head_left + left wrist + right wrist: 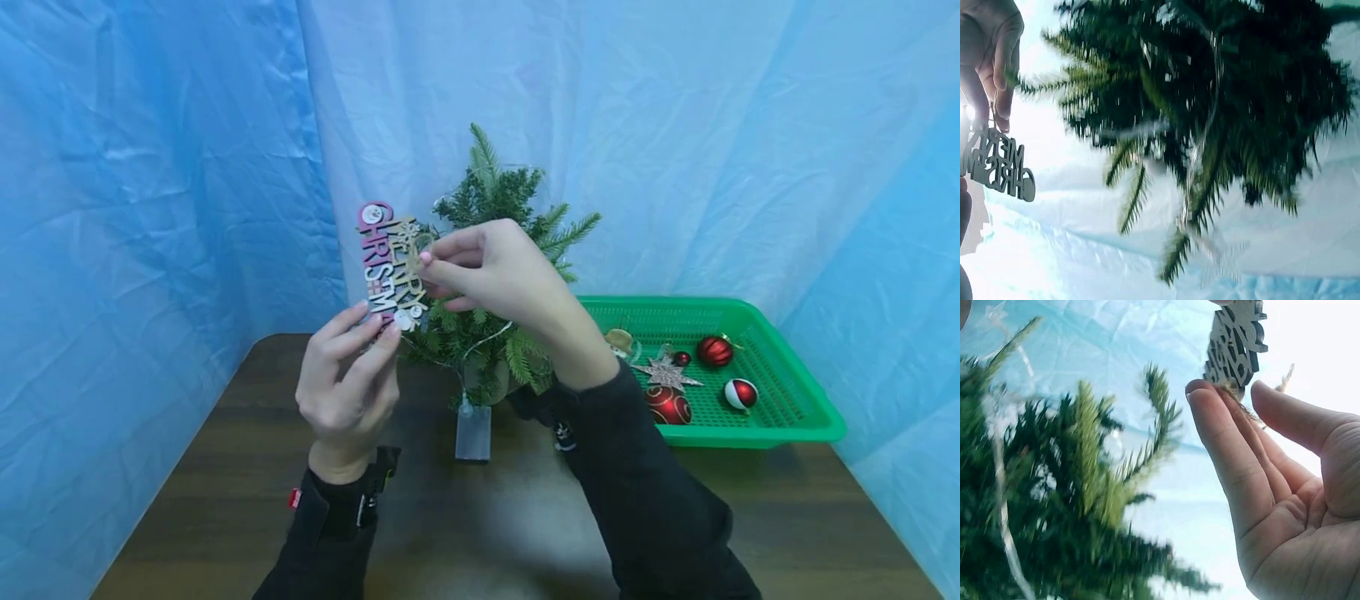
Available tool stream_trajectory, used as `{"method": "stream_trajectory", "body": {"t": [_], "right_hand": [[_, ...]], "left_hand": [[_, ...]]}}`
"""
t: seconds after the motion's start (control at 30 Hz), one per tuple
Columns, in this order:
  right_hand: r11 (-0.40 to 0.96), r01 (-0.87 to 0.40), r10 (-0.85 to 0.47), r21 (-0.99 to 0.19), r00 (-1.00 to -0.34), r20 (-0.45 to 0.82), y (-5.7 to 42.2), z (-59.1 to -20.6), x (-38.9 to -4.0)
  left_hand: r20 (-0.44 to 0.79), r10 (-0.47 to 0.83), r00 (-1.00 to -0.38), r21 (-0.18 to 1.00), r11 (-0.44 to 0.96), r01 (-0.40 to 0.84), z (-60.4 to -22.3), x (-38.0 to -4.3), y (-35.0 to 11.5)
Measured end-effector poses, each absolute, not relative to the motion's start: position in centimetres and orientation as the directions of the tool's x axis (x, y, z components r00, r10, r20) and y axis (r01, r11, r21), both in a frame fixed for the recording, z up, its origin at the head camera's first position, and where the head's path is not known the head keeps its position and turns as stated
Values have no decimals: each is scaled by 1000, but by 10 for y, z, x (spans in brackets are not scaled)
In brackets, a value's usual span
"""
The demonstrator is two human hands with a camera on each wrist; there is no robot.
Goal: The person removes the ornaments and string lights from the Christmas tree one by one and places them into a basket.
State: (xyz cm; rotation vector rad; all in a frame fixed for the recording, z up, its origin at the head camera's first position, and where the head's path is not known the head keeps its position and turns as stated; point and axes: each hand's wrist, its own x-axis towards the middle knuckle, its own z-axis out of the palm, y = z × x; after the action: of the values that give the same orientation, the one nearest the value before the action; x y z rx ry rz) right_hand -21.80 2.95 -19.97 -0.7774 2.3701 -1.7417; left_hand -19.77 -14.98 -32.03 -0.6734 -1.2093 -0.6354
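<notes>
A wooden "Merry Christmas" sign [378, 271] with pink, white and gold letters is held up sideways left of a small artificial Christmas tree [498, 196]. Its lower end is pinched between the thumb and fingers of my left hand [348, 383]. My right hand [517, 279] reaches across in front of the tree and pinches the twine [1244, 407] tied to the sign. From the left wrist view, the sign [1004, 164] shows its plain back just below the right hand [991, 53]. A wire light string [1215, 94] runs through the branches.
To the right, a green plastic basket [806, 408] holds a glittery star [667, 372], a ridged red ball [715, 351], a swirled red ball [667, 406] and a red-and-white ball [741, 393]. A small battery box [473, 435] lies before the tree on the dark wooden table [217, 492].
</notes>
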Motion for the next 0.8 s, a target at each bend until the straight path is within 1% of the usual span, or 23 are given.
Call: {"method": "stream_trajectory", "body": {"t": [0.07,0.13,0.3,0.43,0.7,0.8], "right_hand": [[200,-338,-443,-919,-868,223,39,-204,-215],[186,-335,-437,-924,-870,227,48,-207,-213],[184,-295,-419,-938,-886,197,67,-216,-210],[219,-313,-418,-924,-886,201,78,-222,-210],[275,-288,-429,-917,-890,151,99,-234,-213],[292,-272,-429,-917,-894,129,107,-239,-214]], "left_hand": [[974,-16,227,-166,636,754,-322,-196,-146],[971,38,234,-206,624,754,-323,-194,-140],[959,139,248,-281,609,742,-323,-189,-125],[953,199,227,-301,588,751,-326,-184,-114],[945,295,144,-292,553,780,-336,-179,-95],[933,328,146,-312,537,784,-338,-179,-90]]}}
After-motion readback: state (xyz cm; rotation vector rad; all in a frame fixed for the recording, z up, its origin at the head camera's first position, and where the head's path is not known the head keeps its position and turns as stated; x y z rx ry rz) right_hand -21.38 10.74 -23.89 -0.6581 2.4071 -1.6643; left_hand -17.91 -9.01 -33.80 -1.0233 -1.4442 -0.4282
